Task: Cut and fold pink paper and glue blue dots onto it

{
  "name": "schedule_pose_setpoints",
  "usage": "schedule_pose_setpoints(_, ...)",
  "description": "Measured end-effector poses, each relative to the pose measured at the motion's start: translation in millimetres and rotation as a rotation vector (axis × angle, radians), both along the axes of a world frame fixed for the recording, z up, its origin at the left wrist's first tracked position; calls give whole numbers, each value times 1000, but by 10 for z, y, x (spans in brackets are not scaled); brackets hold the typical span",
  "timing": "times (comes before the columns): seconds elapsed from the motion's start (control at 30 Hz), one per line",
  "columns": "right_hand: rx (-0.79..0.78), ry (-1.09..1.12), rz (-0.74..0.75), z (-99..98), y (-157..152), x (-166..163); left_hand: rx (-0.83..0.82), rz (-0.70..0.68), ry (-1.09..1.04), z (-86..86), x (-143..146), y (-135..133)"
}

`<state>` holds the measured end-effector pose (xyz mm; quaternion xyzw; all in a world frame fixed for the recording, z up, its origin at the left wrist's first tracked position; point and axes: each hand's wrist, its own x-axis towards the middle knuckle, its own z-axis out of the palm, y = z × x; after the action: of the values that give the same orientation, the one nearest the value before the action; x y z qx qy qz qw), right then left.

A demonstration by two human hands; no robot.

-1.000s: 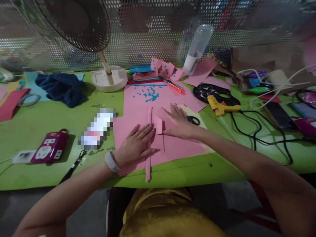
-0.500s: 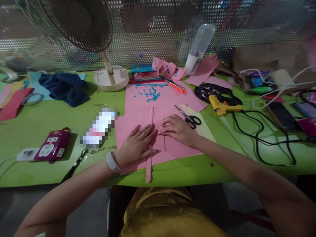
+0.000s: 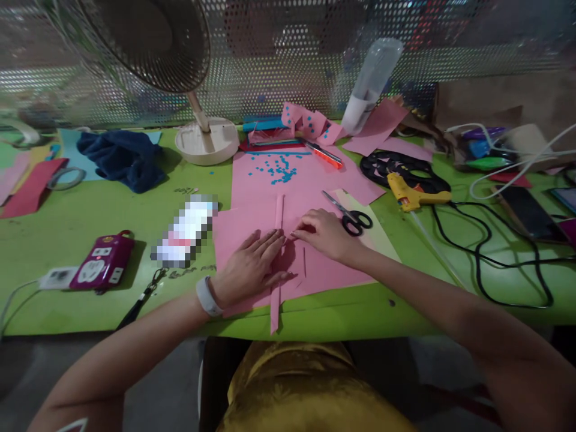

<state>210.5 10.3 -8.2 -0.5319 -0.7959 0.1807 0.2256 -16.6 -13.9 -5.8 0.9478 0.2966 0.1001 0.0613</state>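
My left hand [image 3: 254, 261] lies flat with its fingers stretched out, pressing on a narrow folded strip of pink paper [image 3: 279, 210]. The strip runs lengthwise over a larger pink sheet [image 3: 333, 273], its near end sticking out past the sheet's edge. Just right of the strip, my right hand [image 3: 324, 234] has thumb and forefinger pinched together close to the sheet; whatever is between them is too small to make out. A thin dark line or sliver [image 3: 304, 261] shows on the sheet below that hand. Black-handled scissors [image 3: 353, 221] rest beyond my right hand.
A yellow glue gun [image 3: 416, 193] with a black cord lies at right. Farther back are blue paper bits [image 3: 283, 171], an orange cutter [image 3: 327, 157], a clear bottle [image 3: 373, 84] and a fan [image 3: 207, 141]. Leftward sit a phone [image 3: 186, 231] and a purple power outlet [image 3: 103, 261].
The whole view has shifted slightly. My right fingertips have moved a little away from me along the strip's right side. My left hand stays flat on the strip.
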Motion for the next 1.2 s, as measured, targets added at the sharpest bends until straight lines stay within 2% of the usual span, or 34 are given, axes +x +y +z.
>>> schedule_pose_setpoints(0.23,5,-18,-44,-24,-14,-40,38,2,-100,5,-19,-15)
schedule_pose_setpoints(0.47,-22,15,-68,-69,-40,-47,53,-21,-72,17,-17,-13)
schedule_pose_setpoints(0.7,-11,10,-93,-86,-38,-64,44,-8,51,41,-18,7)
schedule_pose_setpoints(1.0,-12,13,-117,-99,-48,-83,71,-9,38,19,-12,35)
schedule_pose_setpoints(1.2,61,-72,-177,-88,-112,-98,71,-6,10,39,-3,29)
